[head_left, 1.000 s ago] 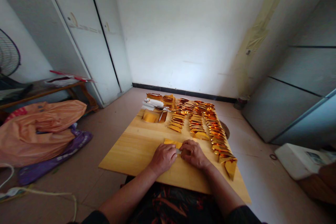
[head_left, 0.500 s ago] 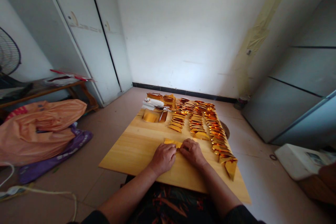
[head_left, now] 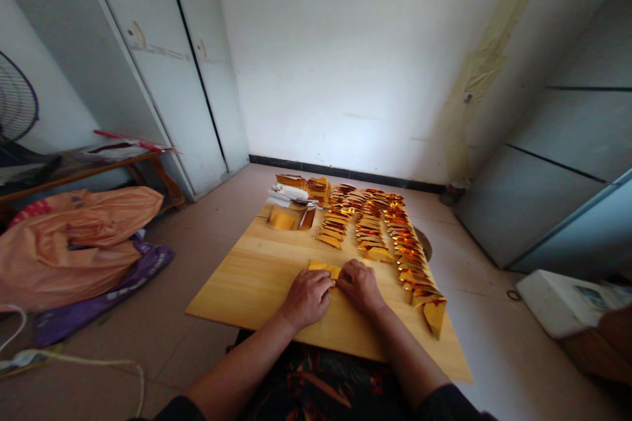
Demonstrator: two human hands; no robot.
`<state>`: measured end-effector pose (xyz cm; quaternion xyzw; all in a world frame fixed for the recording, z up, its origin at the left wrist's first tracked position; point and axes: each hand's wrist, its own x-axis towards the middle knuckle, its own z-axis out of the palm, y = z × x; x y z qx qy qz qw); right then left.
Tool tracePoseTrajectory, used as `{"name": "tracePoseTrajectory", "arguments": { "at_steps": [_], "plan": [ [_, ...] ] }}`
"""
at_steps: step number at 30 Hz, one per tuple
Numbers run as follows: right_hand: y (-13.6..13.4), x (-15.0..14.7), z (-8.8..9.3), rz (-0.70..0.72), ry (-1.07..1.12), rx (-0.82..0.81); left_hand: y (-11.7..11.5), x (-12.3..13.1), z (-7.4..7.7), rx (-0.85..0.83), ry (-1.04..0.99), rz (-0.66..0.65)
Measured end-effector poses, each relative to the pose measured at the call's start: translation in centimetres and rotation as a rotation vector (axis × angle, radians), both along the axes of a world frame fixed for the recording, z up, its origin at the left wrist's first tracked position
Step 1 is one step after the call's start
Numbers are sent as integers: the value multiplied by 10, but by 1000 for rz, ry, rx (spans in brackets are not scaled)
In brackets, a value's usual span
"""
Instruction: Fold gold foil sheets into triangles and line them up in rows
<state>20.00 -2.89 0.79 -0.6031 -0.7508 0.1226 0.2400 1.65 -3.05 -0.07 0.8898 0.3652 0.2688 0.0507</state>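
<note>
A sheet of gold foil paper [head_left: 323,266] lies on the wooden board [head_left: 247,279], partly covered by both hands. My left hand [head_left: 310,296] is closed on its near edge with curled fingers. Close beside it, my right hand [head_left: 359,283] pinches the same edge, and the fingertips of the two hands almost meet. Rows of folded gold paper pieces [head_left: 407,256] overlap one another on the right half of the board. Flat gold sheets [head_left: 285,217] rest at the far left of the board. What the fingertips do beneath the knuckles is hidden.
Bundled gold paper [head_left: 318,189] and a white packet [head_left: 289,193] stand at the board's far edge. An orange bag [head_left: 74,230] lies on the floor at left, near a wooden bench [head_left: 162,177]. To the right is a white box [head_left: 557,302].
My left hand has shifted slightly to the right along the sheet's near edge, closer to my right hand. My right hand has barely moved, and the rows of folded pieces look the same.
</note>
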Motion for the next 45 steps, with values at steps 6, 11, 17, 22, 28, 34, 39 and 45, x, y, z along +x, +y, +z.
{"name": "tracePoseTrajectory", "arguments": {
  "at_steps": [6,11,17,22,28,34,39,45],
  "plan": [
    [-1,-3,4,-38,-11,-28,0,0,-1,21,-6,-5],
    [-1,-5,4,-62,-11,-31,0,1,0,23,6,-1],
    [0,-5,4,-84,21,-58,0,1,1,32,19,1],
    [0,-3,3,-70,39,-57,0,0,1,24,36,-7],
    [2,1,-3,-41,51,-44,-1,-2,4,15,43,-17],
    [0,-4,3,-77,34,-61,-1,-1,2,5,30,-19],
    [-1,-10,7,-131,-9,-82,-1,-1,3,-4,36,-18],
    [-1,-7,6,-102,9,-77,-5,-5,7,5,90,-62]
  ]
}}
